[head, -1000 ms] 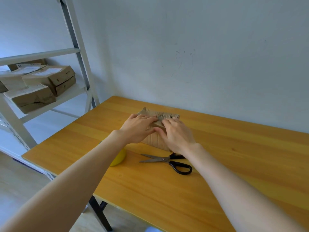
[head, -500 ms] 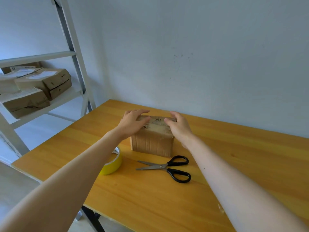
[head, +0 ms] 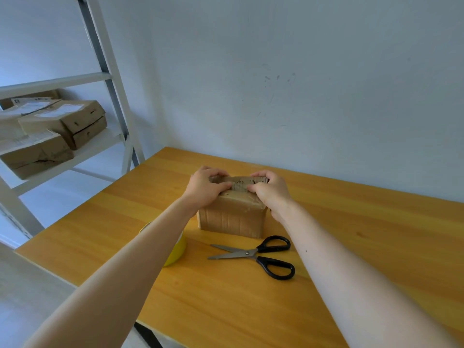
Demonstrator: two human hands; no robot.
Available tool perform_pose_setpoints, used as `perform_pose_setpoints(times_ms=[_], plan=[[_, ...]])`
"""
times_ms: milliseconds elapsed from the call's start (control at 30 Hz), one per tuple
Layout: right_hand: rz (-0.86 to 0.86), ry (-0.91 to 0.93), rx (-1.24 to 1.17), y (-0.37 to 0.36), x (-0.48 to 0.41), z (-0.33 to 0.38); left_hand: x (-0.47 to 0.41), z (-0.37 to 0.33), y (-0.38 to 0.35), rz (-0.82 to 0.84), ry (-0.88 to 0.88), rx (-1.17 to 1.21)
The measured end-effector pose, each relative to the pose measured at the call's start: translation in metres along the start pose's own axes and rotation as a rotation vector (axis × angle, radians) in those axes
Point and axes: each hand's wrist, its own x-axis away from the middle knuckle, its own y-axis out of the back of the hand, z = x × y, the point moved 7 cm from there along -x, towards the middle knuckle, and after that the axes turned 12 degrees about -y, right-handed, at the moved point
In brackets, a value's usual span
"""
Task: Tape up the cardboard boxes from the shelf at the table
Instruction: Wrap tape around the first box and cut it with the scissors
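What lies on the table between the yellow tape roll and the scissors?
Nothing: the head view shows only bare table between the tape roll and the scissors.

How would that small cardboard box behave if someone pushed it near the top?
The cardboard box sits flat on the smooth wooden table, so it would probably slide rather than roll. Its top looks creased where the left hand and right hand grip it, so it likely dents easily.
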Motion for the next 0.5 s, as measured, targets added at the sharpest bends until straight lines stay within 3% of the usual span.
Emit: perform_pose_setpoints(times_ms=[133, 367, 500], plan=[[-0.038, -0.004, 0.151, -0.007, -0.003, 0.005, 0.001, -0.001, -0.001, -0.021, -0.003, 0.008], [0.074, -0.036, -0.052, -0.003, -0.007, -0.006, 0.006, -0.005, -0.001, -0.01, -0.003, 0.075], [0.042, -0.016, 0.015, 0.004, 0.003, -0.004, 0.01, -0.002, 0.0, -0.053, 0.069, 0.12]])
